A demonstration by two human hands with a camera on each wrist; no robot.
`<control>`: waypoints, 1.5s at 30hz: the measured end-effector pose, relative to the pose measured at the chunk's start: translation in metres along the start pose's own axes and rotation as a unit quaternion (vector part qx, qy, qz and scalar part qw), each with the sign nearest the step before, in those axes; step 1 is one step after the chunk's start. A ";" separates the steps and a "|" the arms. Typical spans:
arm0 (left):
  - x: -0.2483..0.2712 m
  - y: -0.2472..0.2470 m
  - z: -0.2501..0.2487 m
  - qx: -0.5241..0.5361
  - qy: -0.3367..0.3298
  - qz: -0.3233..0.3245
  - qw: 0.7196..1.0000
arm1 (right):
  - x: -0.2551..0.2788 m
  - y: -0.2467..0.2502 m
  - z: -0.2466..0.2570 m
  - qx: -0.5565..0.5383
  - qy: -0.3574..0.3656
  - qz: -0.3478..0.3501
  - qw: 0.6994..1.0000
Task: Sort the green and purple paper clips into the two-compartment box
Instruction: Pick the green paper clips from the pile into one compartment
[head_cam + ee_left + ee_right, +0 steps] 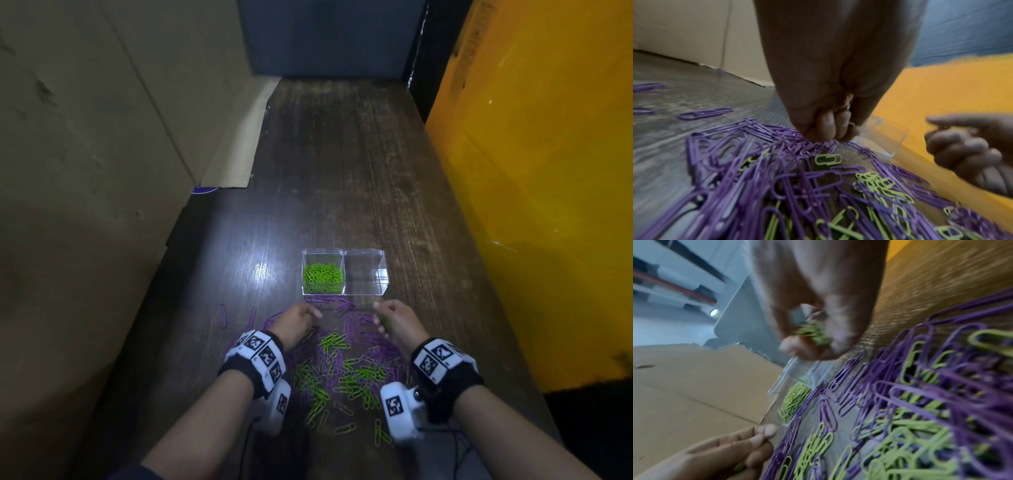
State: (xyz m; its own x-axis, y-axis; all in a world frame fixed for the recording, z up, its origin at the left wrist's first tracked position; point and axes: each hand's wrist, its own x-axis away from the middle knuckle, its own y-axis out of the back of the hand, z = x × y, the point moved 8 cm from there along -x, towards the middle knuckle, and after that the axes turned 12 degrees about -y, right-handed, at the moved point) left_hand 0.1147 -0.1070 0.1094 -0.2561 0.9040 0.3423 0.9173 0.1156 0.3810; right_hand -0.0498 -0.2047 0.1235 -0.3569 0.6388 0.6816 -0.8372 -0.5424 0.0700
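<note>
Beside box (344,272): seemingly tangled clips (342,370)

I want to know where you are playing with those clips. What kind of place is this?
Probably a makeshift work desk, walled in for recording. A dark wooden tabletop has cardboard sheets on one side and a yellow panel on the other. On it sit a clear two-compartment box and loose paper clips.

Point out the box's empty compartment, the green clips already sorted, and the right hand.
empty compartment (365,274), head view, its clear floor.
sorted green clips (322,273), head view, heap's middle.
right hand (397,320), head view, back of hand.
</note>
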 end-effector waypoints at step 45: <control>0.039 0.043 0.019 -0.097 0.019 -0.135 0.986 | 0.012 -0.028 -0.027 -0.022 -0.085 0.154 0.984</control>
State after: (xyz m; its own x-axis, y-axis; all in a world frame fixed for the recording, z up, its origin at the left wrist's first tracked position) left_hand 0.1496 -0.0592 0.1231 -0.4987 0.8338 0.2367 0.7394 0.2668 0.6181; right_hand -0.0420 -0.1667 0.1103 -0.5255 0.3447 0.7779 -0.7186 -0.6693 -0.1889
